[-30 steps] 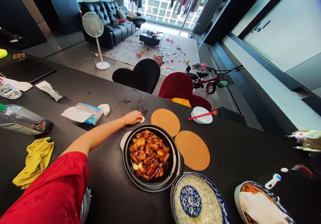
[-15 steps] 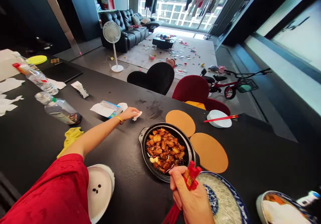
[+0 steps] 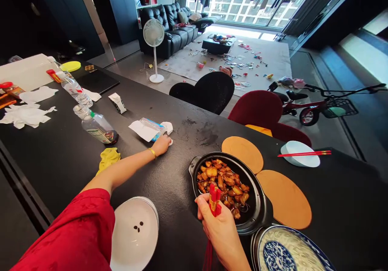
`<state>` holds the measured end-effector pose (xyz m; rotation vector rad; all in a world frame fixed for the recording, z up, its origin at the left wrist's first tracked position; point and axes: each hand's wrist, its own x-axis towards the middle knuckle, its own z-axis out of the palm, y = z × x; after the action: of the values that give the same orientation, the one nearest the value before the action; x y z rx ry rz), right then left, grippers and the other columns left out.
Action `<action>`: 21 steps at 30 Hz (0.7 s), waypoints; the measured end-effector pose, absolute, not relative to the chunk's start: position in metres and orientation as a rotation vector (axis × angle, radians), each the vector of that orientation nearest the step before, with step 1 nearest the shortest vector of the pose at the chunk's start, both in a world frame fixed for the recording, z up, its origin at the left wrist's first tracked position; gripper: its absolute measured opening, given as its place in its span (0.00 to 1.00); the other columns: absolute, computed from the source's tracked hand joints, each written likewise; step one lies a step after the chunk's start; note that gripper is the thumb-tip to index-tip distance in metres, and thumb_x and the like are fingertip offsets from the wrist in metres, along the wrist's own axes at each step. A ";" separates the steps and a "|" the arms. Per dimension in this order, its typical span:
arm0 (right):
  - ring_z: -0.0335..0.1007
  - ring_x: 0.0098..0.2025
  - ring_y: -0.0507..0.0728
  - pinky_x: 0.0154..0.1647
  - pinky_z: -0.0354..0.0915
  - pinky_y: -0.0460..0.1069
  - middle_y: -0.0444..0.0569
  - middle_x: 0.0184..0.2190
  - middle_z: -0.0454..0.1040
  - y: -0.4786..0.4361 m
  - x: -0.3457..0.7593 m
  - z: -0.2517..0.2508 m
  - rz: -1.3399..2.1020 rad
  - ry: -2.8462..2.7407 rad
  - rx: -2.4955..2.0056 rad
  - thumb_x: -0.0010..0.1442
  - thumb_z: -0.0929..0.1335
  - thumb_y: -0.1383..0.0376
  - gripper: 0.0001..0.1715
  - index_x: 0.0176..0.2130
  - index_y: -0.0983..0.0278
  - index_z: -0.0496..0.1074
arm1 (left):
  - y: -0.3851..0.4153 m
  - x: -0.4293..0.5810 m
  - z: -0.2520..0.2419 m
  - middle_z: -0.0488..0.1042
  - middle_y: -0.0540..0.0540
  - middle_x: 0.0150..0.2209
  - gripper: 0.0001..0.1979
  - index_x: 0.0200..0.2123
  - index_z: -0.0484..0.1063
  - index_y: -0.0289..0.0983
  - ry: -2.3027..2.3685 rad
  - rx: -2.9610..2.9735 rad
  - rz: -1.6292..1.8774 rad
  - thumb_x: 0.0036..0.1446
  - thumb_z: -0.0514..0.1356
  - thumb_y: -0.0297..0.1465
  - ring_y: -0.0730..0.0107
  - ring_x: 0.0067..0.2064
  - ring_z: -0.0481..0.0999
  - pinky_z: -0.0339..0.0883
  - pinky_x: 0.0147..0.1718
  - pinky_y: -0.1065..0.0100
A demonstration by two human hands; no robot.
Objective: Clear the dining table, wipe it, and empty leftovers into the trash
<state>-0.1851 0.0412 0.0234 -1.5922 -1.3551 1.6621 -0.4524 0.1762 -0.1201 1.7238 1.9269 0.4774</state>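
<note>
My right hand (image 3: 216, 222) is wrapped round a bundle of red chopsticks (image 3: 215, 198), above the near rim of the black casserole pot (image 3: 194, 170). Chunks of braised meat (image 3: 222, 178) in dark sauce fill the pot. My left hand (image 3: 161, 145) is reached out low over the table, fingers closed on a white tissue (image 3: 170, 142) that shows only at its edge. Just beyond it lies an opened tissue pack (image 3: 151, 127). Below my left forearm stands a stack of white bowls (image 3: 130, 250), the top one with a few dark bits in it.
Two round cork mats (image 3: 283, 198) lie beyond the pot. A white bowl (image 3: 298, 159) with red chopsticks across it stands at right, blue-and-white plates (image 3: 279, 259) at near right. To the left are a sauce bottle (image 3: 97, 127), a yellow cloth (image 3: 109, 157) and a water bottle (image 3: 74, 89).
My left hand has drawn back from the far part of the table to beside the tissue pack, still with the tissue. The chopsticks in my right hand are more upright. The view has turned left.
</note>
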 end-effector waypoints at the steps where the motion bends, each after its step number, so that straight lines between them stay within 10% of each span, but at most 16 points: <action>1: 0.49 0.15 0.47 0.15 0.46 0.44 0.41 0.17 0.62 0.040 -0.183 0.024 1.653 -1.353 -1.602 0.49 0.66 0.42 0.28 0.29 0.64 0.67 | 0.177 -0.451 -0.121 0.71 0.37 0.41 0.09 0.34 0.73 0.31 1.922 1.717 0.473 0.53 0.53 0.22 0.57 0.47 0.69 0.60 0.50 0.60; 10: 0.49 0.15 0.45 0.14 0.44 0.43 0.40 0.17 0.62 0.005 -0.122 0.047 1.507 -1.177 -1.792 0.49 0.67 0.43 0.27 0.30 0.65 0.66 | 0.165 -0.428 -0.082 0.69 0.50 0.22 0.04 0.29 0.69 0.33 1.483 1.246 0.607 0.50 0.57 0.28 0.73 0.25 0.67 0.62 0.27 0.73; 21: 0.45 0.13 0.41 0.10 0.43 0.39 0.38 0.18 0.64 -0.050 0.017 0.037 1.203 -0.248 -1.606 0.46 0.73 0.62 0.15 0.31 0.66 0.67 | 0.108 -0.258 0.045 0.71 0.50 0.22 0.13 0.30 0.71 0.33 0.728 0.997 0.501 0.42 0.67 0.34 0.76 0.23 0.68 0.63 0.24 0.72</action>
<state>0.0168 -0.0503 0.0375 -1.6056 -0.2483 1.2034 -0.2578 0.1078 0.0445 0.9971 0.7277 0.5010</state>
